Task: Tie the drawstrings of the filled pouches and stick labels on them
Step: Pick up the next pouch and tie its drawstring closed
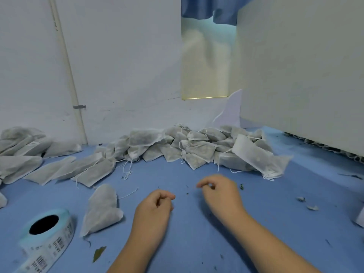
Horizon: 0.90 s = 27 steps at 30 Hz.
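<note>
Both hands hover low over the blue table top (pixel 197 243), dead centre, and neither is on a pouch. The left hand (pixel 155 203) has its fingers curled in with the thumb against the forefinger. The right hand (pixel 218 192) is blurred, with its fingertips bunched like a pinch. Nothing shows in either one, but a thin thread would be easy to miss, so I honestly can't tell if they're holding anything.

The layout makes sense to me:
- **Nearest pouch:** a single filled white mesh pouch (pixel 102 209) lies at 9 o'clock from the left hand, with its loose white drawstring (pixel 128 194) trailing toward the middle. My guess is it's parked beside the labels on purpose.
- **Labels:** the roll of white barcode labels on pale blue backing (pixel 45 239) sits at 8 o'clock, with its tail peeled out toward the near edge, ready to tear from.
- **Waiting stock:** the big heap of filled pouches (pixel 197 148) is at 12 o'clock against the wall, strings dangling, so probably not tied yet.
- **Other batch:** a fanned row of flatter pouches (pixel 74 170) lies at 10 o'clock, apart from the heap, like a separate batch.

Dried leaf bits (pixel 98 253) are scattered about, so these pouches shed.
</note>
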Each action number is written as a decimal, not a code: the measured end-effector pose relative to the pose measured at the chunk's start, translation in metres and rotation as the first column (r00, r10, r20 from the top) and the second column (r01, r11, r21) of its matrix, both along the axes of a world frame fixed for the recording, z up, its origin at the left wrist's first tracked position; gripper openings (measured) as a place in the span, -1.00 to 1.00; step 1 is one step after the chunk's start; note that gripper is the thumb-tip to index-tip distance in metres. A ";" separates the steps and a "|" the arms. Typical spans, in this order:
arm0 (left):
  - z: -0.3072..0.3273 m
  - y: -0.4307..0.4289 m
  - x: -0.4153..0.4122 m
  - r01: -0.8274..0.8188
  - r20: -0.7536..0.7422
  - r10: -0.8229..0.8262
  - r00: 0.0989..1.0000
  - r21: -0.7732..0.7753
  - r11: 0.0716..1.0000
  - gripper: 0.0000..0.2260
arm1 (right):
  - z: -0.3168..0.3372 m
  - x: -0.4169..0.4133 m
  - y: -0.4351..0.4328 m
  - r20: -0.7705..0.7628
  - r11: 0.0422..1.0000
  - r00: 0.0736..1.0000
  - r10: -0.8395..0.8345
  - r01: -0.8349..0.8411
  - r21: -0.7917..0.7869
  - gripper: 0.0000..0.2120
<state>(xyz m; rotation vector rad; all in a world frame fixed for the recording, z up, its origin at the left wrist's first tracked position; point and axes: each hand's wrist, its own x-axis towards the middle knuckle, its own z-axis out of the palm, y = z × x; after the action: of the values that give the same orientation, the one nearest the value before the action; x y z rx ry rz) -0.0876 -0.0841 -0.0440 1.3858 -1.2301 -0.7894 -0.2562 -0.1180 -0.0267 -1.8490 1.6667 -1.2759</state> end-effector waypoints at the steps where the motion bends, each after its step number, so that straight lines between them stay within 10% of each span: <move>1: 0.000 -0.001 0.000 0.002 -0.009 -0.002 1.000 -0.002 1.000 -0.75 | 0.005 -0.010 -0.011 -0.081 0.998 0.995 -0.064 0.062 -0.031 -0.70; 6: -0.001 -0.002 -0.002 0.026 0.030 -0.026 0.999 -0.007 1.000 -0.74 | 0.010 -0.074 -0.043 -0.485 0.922 0.785 -0.386 0.350 -0.166 -0.66; 12: -0.001 -0.001 0.000 0.023 0.048 -0.023 0.999 -0.002 1.000 -0.74 | 0.000 -0.113 -0.048 -0.442 0.878 0.780 -0.443 0.478 -0.037 -0.67; 16: -0.002 -0.002 0.000 0.024 0.049 -0.024 0.998 0.003 1.000 -0.74 | -0.004 -0.127 -0.057 -0.062 0.894 0.897 -0.438 0.441 0.071 -0.76; 20: -0.002 -0.001 -0.001 0.021 0.058 -0.021 0.998 0.006 1.000 -0.74 | -0.003 -0.139 -0.061 0.312 0.849 0.790 -0.528 0.505 0.157 -0.95; 27: -0.002 -0.002 -0.001 0.026 0.090 -0.027 0.996 0.011 1.000 -0.72 | 0.006 -0.137 -0.077 0.471 0.910 0.779 -0.414 0.351 0.219 -0.61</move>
<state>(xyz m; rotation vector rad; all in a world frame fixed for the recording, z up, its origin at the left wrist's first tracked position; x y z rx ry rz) -0.0889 -0.0862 -0.0459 1.4293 -1.3187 -0.7592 -0.3930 -0.1952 -0.0211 -0.9870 1.8025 -1.6067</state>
